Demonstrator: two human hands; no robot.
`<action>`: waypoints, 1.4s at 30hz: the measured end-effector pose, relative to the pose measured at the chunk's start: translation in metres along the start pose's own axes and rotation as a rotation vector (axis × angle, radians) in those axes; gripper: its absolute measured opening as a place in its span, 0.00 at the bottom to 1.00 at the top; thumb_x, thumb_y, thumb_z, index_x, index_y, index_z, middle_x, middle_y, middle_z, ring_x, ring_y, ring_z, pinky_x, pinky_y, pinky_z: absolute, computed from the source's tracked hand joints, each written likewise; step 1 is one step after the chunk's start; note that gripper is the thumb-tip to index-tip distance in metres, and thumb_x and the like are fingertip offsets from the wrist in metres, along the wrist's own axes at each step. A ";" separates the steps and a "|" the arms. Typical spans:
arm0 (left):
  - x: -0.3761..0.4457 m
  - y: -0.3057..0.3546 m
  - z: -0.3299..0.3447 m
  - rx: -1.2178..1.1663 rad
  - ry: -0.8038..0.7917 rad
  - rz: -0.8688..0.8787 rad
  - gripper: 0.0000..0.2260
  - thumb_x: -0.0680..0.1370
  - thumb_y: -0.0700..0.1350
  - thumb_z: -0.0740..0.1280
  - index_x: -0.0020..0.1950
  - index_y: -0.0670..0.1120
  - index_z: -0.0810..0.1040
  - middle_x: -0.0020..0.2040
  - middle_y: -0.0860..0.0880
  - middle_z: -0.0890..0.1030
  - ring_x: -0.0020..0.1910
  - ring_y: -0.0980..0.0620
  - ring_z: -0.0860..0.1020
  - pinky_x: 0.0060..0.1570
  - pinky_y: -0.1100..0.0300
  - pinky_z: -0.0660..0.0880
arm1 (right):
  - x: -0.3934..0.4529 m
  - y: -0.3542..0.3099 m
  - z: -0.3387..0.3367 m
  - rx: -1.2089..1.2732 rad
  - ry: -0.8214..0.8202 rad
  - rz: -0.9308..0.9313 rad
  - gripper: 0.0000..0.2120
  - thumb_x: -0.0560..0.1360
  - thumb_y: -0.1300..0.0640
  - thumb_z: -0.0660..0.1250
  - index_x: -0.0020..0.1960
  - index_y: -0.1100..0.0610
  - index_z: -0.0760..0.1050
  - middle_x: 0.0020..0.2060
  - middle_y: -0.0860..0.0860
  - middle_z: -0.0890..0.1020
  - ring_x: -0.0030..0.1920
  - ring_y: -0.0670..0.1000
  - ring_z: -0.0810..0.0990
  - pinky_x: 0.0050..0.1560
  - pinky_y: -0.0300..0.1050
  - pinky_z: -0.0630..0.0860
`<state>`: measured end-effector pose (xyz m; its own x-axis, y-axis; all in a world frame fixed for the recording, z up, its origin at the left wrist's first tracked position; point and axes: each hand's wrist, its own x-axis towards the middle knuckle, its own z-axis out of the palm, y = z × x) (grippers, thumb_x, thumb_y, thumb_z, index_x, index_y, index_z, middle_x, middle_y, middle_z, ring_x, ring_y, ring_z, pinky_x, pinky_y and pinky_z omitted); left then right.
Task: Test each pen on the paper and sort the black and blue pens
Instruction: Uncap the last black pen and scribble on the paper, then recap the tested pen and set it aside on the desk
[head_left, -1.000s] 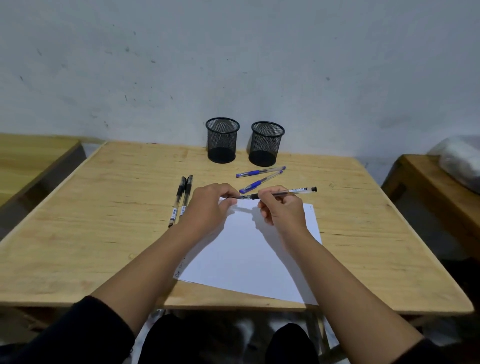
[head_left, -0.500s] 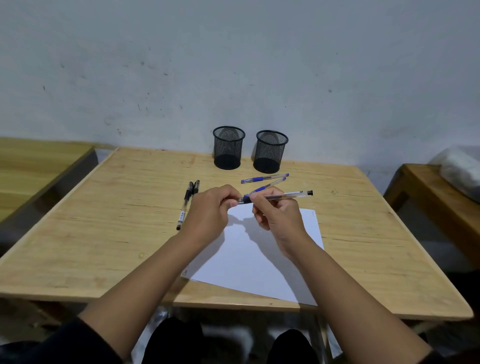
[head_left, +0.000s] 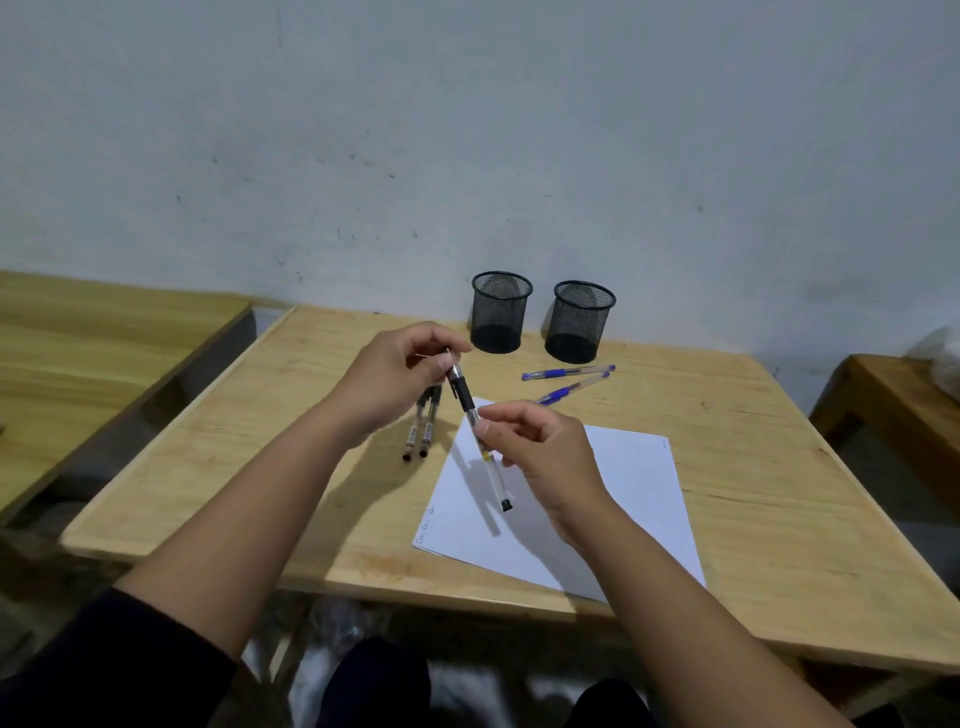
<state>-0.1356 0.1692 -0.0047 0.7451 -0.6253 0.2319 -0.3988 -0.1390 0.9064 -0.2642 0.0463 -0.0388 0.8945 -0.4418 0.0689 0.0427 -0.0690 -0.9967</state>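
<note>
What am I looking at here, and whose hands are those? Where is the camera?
There is no machine here. A person wears a camera on their head, so you see their own two hands from above. The right hand pinches a black pen in the middle, and the left hand holds that pen's top end. On the wooden table lies a white sheet of paper for testing pens. Two more black pens lie side by side below the left hand, and two blue pens lie near two black mesh cups at the back. Both cups look empty, so sorting seems not yet begun.
</note>
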 end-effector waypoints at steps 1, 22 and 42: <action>-0.002 0.000 0.001 -0.018 -0.014 -0.004 0.11 0.77 0.38 0.63 0.48 0.54 0.80 0.44 0.49 0.81 0.48 0.51 0.79 0.59 0.54 0.76 | 0.002 -0.001 0.003 0.012 -0.001 -0.006 0.08 0.72 0.62 0.71 0.50 0.55 0.80 0.38 0.49 0.84 0.34 0.38 0.80 0.35 0.29 0.73; 0.008 -0.124 -0.006 0.536 0.286 -0.186 0.08 0.76 0.43 0.65 0.53 0.44 0.80 0.52 0.45 0.80 0.55 0.46 0.75 0.53 0.63 0.65 | 0.103 0.045 0.042 -0.209 0.186 0.154 0.20 0.73 0.61 0.68 0.65 0.53 0.74 0.34 0.55 0.84 0.34 0.49 0.81 0.58 0.52 0.78; 0.011 -0.131 -0.002 0.578 0.308 -0.136 0.08 0.77 0.42 0.63 0.53 0.44 0.79 0.52 0.45 0.79 0.55 0.47 0.72 0.51 0.63 0.64 | 0.120 0.056 0.052 -0.544 0.153 0.079 0.13 0.74 0.59 0.64 0.56 0.59 0.81 0.47 0.55 0.85 0.50 0.53 0.81 0.56 0.44 0.75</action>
<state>-0.0745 0.1821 -0.1202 0.8933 -0.3375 0.2969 -0.4491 -0.6435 0.6199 -0.1317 0.0364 -0.0881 0.8093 -0.5860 0.0405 -0.2936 -0.4632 -0.8362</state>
